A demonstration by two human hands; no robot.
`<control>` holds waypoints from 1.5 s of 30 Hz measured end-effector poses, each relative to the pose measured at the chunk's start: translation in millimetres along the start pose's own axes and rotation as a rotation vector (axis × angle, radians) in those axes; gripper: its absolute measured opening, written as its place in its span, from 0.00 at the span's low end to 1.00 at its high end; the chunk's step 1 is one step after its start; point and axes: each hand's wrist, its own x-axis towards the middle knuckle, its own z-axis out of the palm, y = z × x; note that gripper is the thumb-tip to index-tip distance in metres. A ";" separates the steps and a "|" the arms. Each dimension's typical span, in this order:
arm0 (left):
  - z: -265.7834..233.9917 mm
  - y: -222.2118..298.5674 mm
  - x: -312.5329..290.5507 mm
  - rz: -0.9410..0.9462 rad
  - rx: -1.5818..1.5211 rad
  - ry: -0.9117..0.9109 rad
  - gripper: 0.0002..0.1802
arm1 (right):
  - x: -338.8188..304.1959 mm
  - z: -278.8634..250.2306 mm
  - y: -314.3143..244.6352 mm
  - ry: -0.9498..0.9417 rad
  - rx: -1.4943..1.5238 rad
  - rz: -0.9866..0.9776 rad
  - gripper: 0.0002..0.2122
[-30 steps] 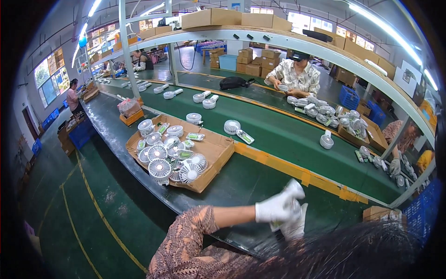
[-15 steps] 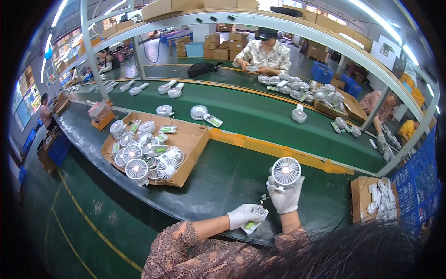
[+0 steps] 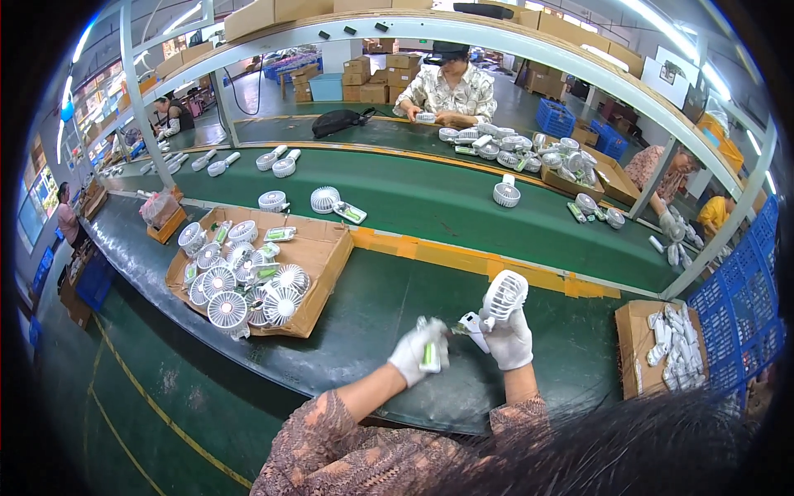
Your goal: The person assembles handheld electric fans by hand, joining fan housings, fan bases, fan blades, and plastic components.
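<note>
Below centre, we see the left hand (image 3: 413,353) grasping one green-and-white part (image 3: 429,357), blurred, and the right hand (image 3: 509,344) grasping one white fan (image 3: 506,295), a white piece (image 3: 474,330) beside it partly covered. Of two cartons, the left carton (image 3: 328,288) holds overlapping fans (image 3: 227,309) we cannot count; the right carton (image 3: 627,351), piled white handles (image 3: 681,355).

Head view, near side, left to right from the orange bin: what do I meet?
Orange bin, cardboard tray of fans, gloved left hand with a green-white part, gloved right hand holding a white fan, cardboard box of white parts, blue crate.
</note>
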 end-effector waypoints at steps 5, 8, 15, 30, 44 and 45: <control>26.4 30.9 36.4 0.578 0.582 0.158 0.21 | -0.9 -4.7 3.3 0.044 -0.216 0.006 0.28; 39.0 15.1 27.8 0.129 0.764 0.014 0.23 | 5.4 -12.0 -0.5 0.107 -0.387 -0.113 0.25; 43.0 6.1 16.8 -0.077 0.511 -0.271 0.15 | 7.5 -34.1 -1.1 0.206 -0.653 -0.129 0.24; 18.3 -9.5 22.1 0.515 1.326 -0.152 0.19 | 6.0 -24.8 0.8 0.057 -0.470 0.076 0.27; 35.2 10.6 15.5 0.276 0.949 0.139 0.16 | -10.4 -13.7 26.0 0.416 -1.212 0.064 0.21; 29.1 4.7 22.8 0.273 0.952 0.131 0.16 | -12.4 -20.9 29.4 0.409 -1.238 0.067 0.19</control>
